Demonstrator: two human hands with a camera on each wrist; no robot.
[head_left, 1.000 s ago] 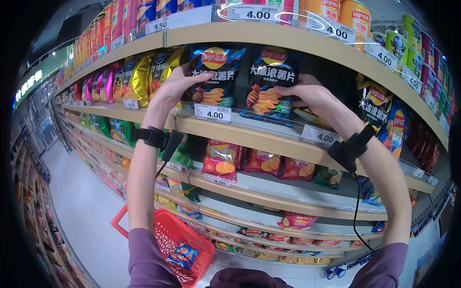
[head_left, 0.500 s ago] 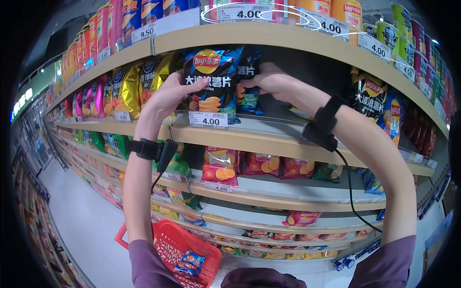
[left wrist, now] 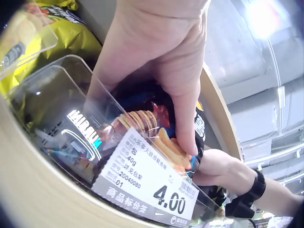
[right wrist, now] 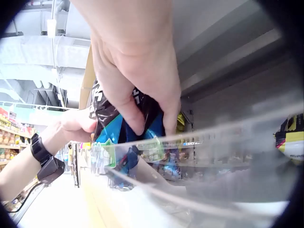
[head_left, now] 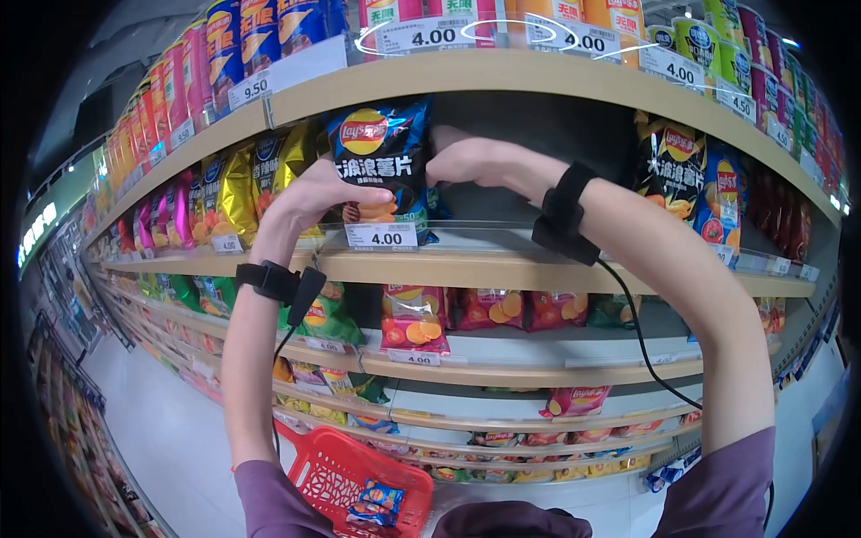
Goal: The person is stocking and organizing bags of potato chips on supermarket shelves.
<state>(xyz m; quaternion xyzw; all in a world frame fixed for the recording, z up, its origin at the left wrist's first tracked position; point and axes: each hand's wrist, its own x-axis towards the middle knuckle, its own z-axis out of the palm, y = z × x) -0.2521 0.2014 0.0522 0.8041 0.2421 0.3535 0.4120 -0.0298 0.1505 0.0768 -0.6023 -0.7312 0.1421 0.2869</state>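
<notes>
Shop aisle, pale floor (head_left: pixel 170 421), tiered shelving w/ a wood-edged shelf (head_left: pixel 511 267) in front of me. Tall chip tubes (head_left: pixel 238 45) stand on the tier above; pink chip bags (head_left: pixel 414 318) on the tier below. Front bag (head_left: pixel 363 132), black & blue w/ a red-yellow logo, is upright on my shelf, just behind the 4.00 price tag (head_left: pixel 382 237) & clear plastic lip (left wrist: pixel 102 102).

My L hand (head_left: pixel 309 193) grips the front bag at its L side, thumb across the lower front; fingertips hidden. My R hand (head_left: pixel 466 160) is at the R edge, pinching a similar rear bag (head_left: pixel 439 206), thumb on the near face; can't tell if it catches the front one too. Rear bag mostly hidden behind the front one.

Gold bags (head_left: pixel 235 193) just L of my L hand. Well off to the R, same shelf: another black bag (head_left: pixel 677 170) & a blue bag (head_left: pixel 723 197) beside it. Black cam straps (head_left: pixel 267 280) on both wrists. Red basket (head_left: pixel 314 466) down by the shelving, blue pkts (head_left: pixel 378 500) inside.
</notes>
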